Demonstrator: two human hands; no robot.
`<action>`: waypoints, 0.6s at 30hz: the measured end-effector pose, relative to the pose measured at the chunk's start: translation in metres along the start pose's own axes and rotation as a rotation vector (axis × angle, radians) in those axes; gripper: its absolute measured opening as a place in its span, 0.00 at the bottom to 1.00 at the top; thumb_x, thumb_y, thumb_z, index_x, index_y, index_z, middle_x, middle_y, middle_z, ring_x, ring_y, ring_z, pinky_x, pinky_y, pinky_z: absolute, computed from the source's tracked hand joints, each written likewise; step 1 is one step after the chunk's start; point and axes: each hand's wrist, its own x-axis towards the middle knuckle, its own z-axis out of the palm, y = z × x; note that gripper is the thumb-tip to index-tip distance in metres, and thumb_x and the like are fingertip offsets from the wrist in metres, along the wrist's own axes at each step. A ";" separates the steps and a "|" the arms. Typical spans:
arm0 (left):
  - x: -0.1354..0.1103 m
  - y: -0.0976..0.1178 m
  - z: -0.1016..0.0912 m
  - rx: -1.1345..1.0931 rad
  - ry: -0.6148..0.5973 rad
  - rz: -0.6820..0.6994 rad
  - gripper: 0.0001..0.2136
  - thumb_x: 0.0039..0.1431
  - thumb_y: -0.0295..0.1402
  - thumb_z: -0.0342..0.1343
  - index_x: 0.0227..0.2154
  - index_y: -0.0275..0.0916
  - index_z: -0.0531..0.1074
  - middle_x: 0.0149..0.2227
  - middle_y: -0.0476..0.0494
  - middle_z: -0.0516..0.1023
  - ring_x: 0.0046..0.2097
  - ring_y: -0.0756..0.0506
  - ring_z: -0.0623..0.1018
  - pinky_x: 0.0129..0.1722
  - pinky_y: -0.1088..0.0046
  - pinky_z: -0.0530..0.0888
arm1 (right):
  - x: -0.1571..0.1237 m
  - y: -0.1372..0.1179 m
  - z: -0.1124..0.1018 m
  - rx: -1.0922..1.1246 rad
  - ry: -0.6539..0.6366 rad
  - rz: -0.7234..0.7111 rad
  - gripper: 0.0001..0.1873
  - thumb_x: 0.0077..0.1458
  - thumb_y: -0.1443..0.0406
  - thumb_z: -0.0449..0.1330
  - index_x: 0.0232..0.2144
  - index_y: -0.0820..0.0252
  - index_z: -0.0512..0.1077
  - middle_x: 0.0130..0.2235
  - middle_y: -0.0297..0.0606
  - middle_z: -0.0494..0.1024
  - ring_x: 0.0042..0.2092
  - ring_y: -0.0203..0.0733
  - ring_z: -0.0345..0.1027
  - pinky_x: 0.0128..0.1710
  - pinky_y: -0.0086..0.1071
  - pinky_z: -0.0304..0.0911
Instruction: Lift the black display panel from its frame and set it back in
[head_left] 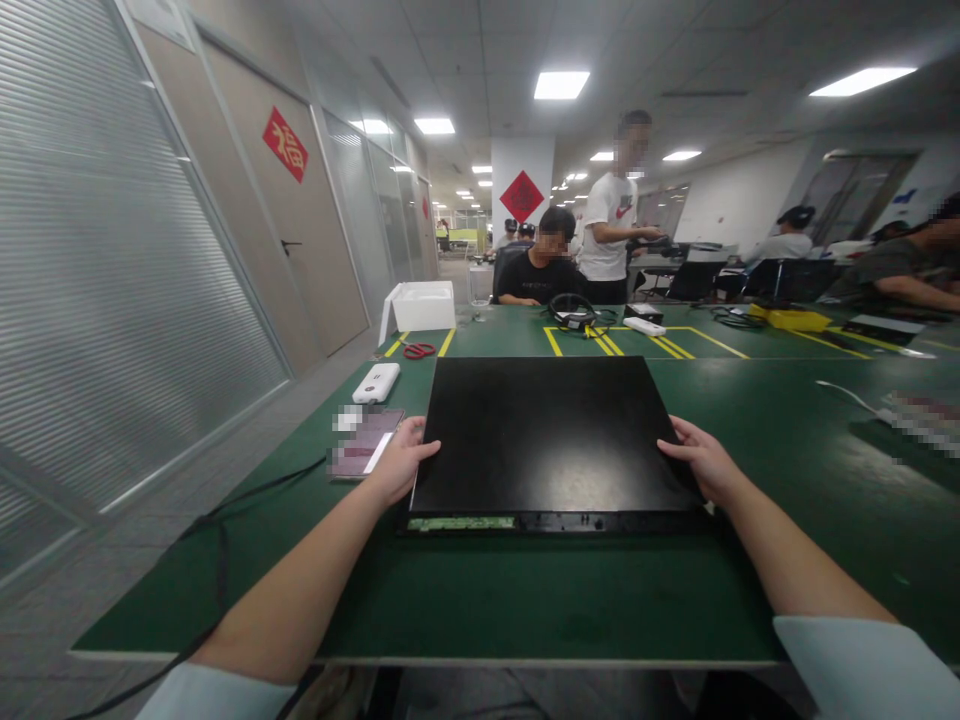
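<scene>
A black flat display panel lies in front of me over the green table, its dark face up and glossy. Along its near edge runs a black frame strip, with a green circuit board showing at the left. My left hand grips the panel's left edge, thumb on top and fingers beneath. On the opposite edge, my right hand holds it the same way. The undersides of both grips are hidden, and I cannot tell whether the panel rests fully on the frame.
Left of the panel are a phone and a white power bank. Farther back lie red scissors, a white box and coiled black cables. A black cable crosses the table's left edge. Other people sit and stand beyond.
</scene>
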 end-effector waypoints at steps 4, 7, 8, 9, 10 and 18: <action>0.000 0.000 0.000 0.007 0.006 0.008 0.24 0.40 0.19 0.65 0.40 0.41 0.65 0.36 0.48 0.80 0.36 0.43 0.82 0.39 0.63 0.78 | -0.001 -0.001 0.001 0.006 -0.005 0.000 0.27 0.37 0.66 0.70 0.44 0.50 0.74 0.45 0.36 0.82 0.48 0.52 0.75 0.48 0.43 0.70; 0.001 0.000 0.001 0.012 0.011 0.007 0.23 0.39 0.18 0.65 0.39 0.41 0.65 0.36 0.48 0.80 0.37 0.42 0.82 0.40 0.63 0.78 | -0.001 -0.002 0.002 0.001 -0.012 -0.004 0.26 0.37 0.66 0.70 0.43 0.50 0.75 0.43 0.36 0.82 0.46 0.52 0.76 0.47 0.44 0.70; 0.001 0.000 0.001 0.014 0.011 0.003 0.23 0.39 0.19 0.66 0.39 0.41 0.65 0.36 0.47 0.81 0.37 0.42 0.82 0.40 0.62 0.78 | -0.001 -0.002 0.002 -0.001 -0.012 -0.002 0.26 0.37 0.66 0.70 0.43 0.50 0.75 0.43 0.36 0.82 0.46 0.52 0.76 0.47 0.44 0.70; 0.001 0.001 0.001 0.015 0.010 -0.001 0.23 0.39 0.19 0.66 0.39 0.41 0.65 0.36 0.47 0.81 0.37 0.42 0.82 0.40 0.62 0.78 | -0.001 -0.002 0.002 -0.004 -0.010 0.000 0.26 0.37 0.66 0.70 0.43 0.50 0.75 0.42 0.36 0.83 0.46 0.52 0.76 0.47 0.45 0.70; 0.001 0.001 0.000 0.016 0.009 -0.004 0.23 0.39 0.19 0.66 0.38 0.41 0.65 0.36 0.47 0.81 0.37 0.42 0.82 0.40 0.61 0.78 | -0.001 -0.002 0.002 -0.007 -0.009 0.001 0.26 0.37 0.66 0.70 0.43 0.50 0.75 0.42 0.36 0.83 0.46 0.52 0.76 0.47 0.45 0.70; 0.001 0.002 0.001 0.023 0.013 -0.004 0.23 0.39 0.18 0.65 0.38 0.41 0.65 0.34 0.48 0.81 0.35 0.42 0.82 0.39 0.63 0.78 | -0.003 -0.006 0.005 0.013 0.011 0.032 0.26 0.34 0.67 0.71 0.41 0.50 0.75 0.42 0.36 0.82 0.47 0.52 0.76 0.48 0.44 0.70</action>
